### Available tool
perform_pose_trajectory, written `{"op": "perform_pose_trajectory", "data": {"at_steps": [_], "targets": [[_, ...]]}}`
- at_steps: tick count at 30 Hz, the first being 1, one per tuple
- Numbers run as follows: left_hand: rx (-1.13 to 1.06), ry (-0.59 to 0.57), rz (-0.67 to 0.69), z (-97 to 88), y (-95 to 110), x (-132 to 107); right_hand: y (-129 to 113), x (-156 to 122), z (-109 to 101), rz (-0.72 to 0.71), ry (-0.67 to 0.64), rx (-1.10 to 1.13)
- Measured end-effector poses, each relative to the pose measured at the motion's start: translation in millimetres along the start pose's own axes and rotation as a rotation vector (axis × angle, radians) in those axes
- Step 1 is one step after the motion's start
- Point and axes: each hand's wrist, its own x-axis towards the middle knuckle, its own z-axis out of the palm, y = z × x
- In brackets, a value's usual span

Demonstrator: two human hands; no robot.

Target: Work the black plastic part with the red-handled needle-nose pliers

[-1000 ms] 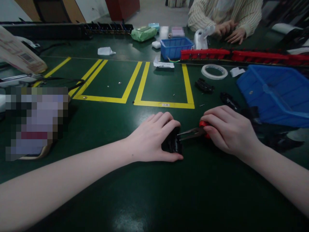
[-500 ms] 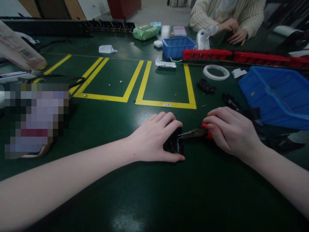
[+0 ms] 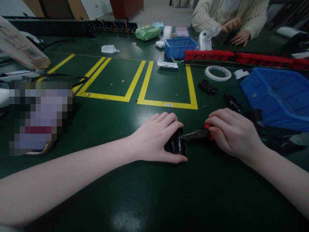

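Observation:
Between the thumb and fingers of my left hand [image 3: 160,138] a small black plastic part [image 3: 179,145] is held on the green tabletop [image 3: 145,196]. The hand covers the part's left side. My right hand [image 3: 233,132] is closed around the red handles of needle-nose pliers [image 3: 196,133]. The pliers' tips point left and meet the right edge of the black part; whether they pinch anything there is too small to tell. A thin metal pin [image 3: 205,106] lies beyond the pliers, near two more black plastic parts, one of them a black piece [image 3: 208,87] by the yellow tape.
At right stands a large blue bin [image 3: 277,96], with a tape roll [image 3: 218,73] beside it. A phone [image 3: 43,119] lies at left. Across the table are a smaller blue bin [image 3: 180,48], red racks [image 3: 210,55], a green wipes pack [image 3: 147,32] and a person's hands [image 3: 241,37].
Both hands hold nearly the same pose, the pliers' tips still at the black part. The whole view has shifted slightly. Across the table, the other person's upper hand has moved a little.

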Motion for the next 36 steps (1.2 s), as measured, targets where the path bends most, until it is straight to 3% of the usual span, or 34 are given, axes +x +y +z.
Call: {"op": "perform_pose_trajectory", "data": {"at_steps": [14,20,31,36], "targets": [[-0.038,0.113,0.119,4.9,3,-3,-6,2,-4,-0.018,-0.06,-0.066],[-0.205,0.085,0.093,5.0,11,-4,-8,5,-3,-0.037,-0.036,-0.03],[-0.316,-0.024,0.003,-0.5,12,-1,-13,5,-6,-0.006,-0.088,-0.028],[-0.312,-0.017,0.008,-0.7,11,0,-13,4,-6,0.006,-0.106,-0.05]]}}
